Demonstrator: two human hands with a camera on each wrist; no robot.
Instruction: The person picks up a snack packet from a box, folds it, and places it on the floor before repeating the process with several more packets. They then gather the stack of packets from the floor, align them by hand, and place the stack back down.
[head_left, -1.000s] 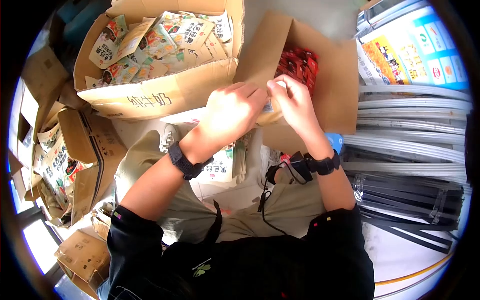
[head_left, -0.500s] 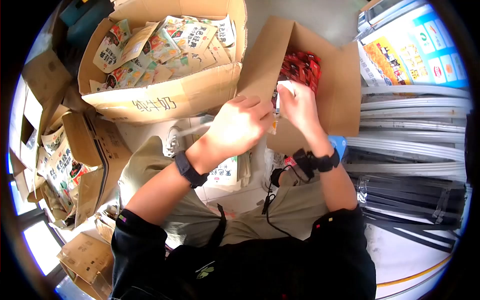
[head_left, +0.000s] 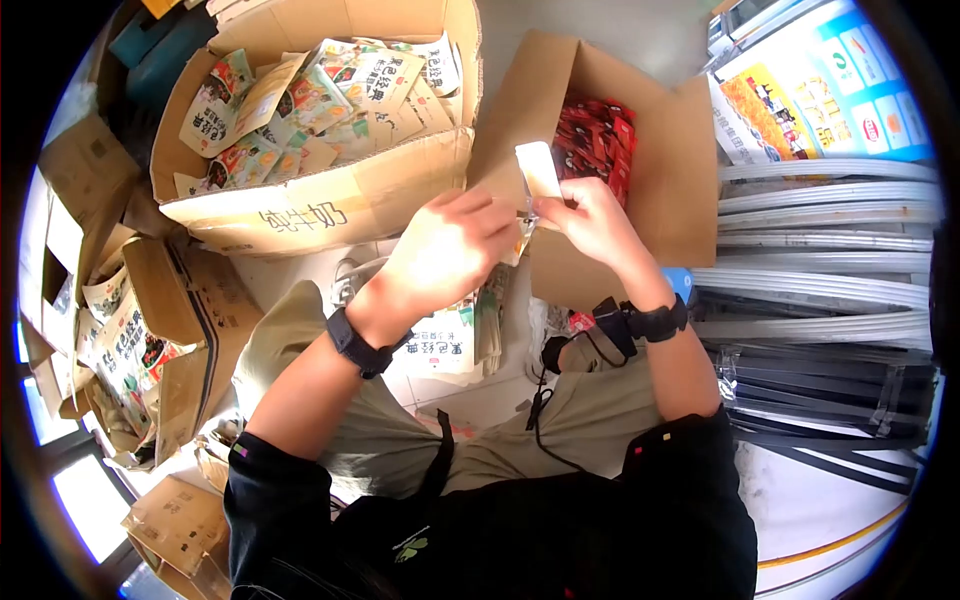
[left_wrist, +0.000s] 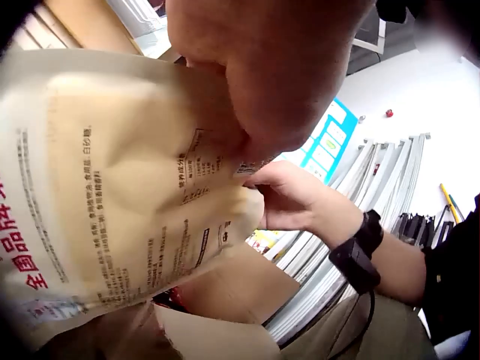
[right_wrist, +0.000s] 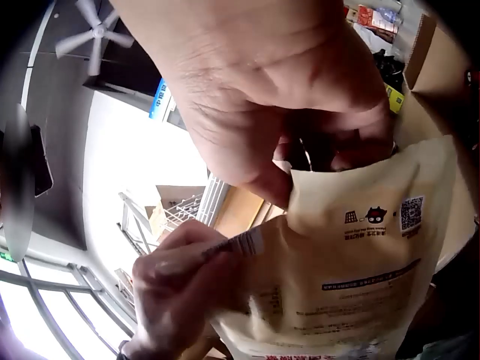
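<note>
A beige food pouch (right_wrist: 352, 255) with printed text and a QR code hangs between both hands. My left hand (head_left: 450, 245) pinches its side edge with thumb and curled fingers. At the pouch's top corner, my right hand (head_left: 600, 222) grips the edge, the thumb on the near face and the other fingers bent behind. In the head view only a pale part of the pouch (head_left: 538, 170) shows, sticking up past the right fingers; the left hand hides most of the rest. The left wrist view shows its printed back panel up close.
A carton (head_left: 320, 205) of similar pouches stands ahead on the left. Beside it, an open carton (head_left: 675, 170) holds red packets (head_left: 595, 140). A pouch stack (head_left: 445, 345) lies on the floor between the legs. Bundled white strips (head_left: 820, 250) lie at right, another open carton (head_left: 185, 370) at left.
The pale part of the pouch now stands out beyond the right fingers, where before it was mostly covered. My right hand has shifted slightly down, my left hand slightly left of half a second ago.
</note>
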